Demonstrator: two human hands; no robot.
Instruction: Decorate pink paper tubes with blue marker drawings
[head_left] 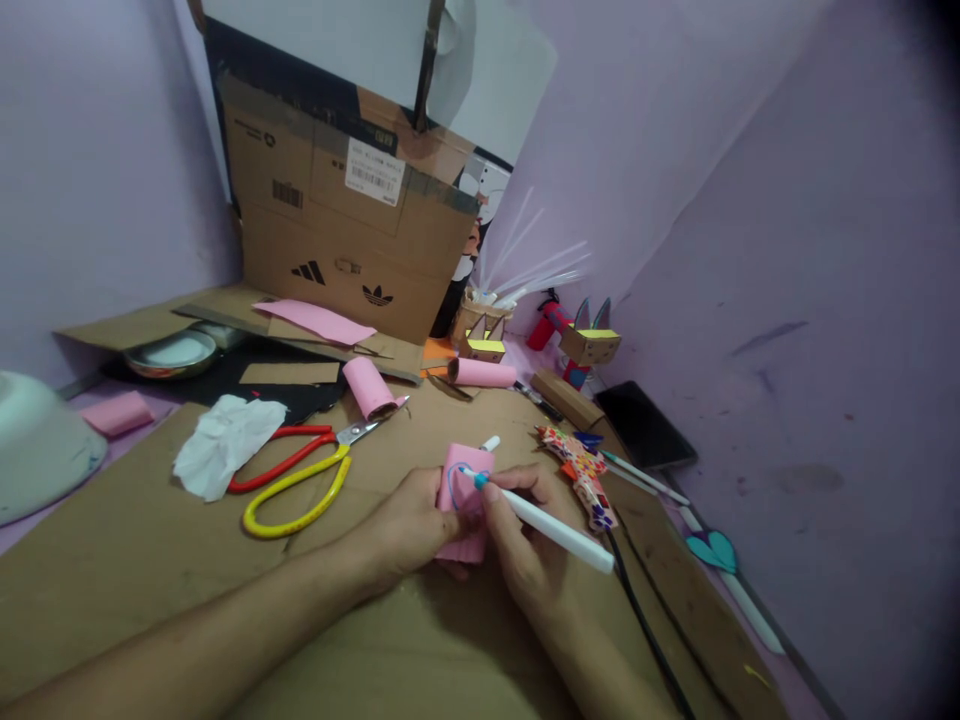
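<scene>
Fingers of our left hand (414, 518) wrap pink roll (459, 498) over cardboard-covered desk (360, 650), straight ahead of us; contact with desk, we cannot tell. Best, we judge, to keep that grip firm without crushing, thumb clear of blue outline (448, 482) in case ink smears. Right hand (526, 558) fingers pinch white marker (559, 530), tip at roll's face; light, slow strokes should serve us well. Roll's long axis runs away from us, near end toward our body. Marker slants from lower right, tip aimed up-left.
</scene>
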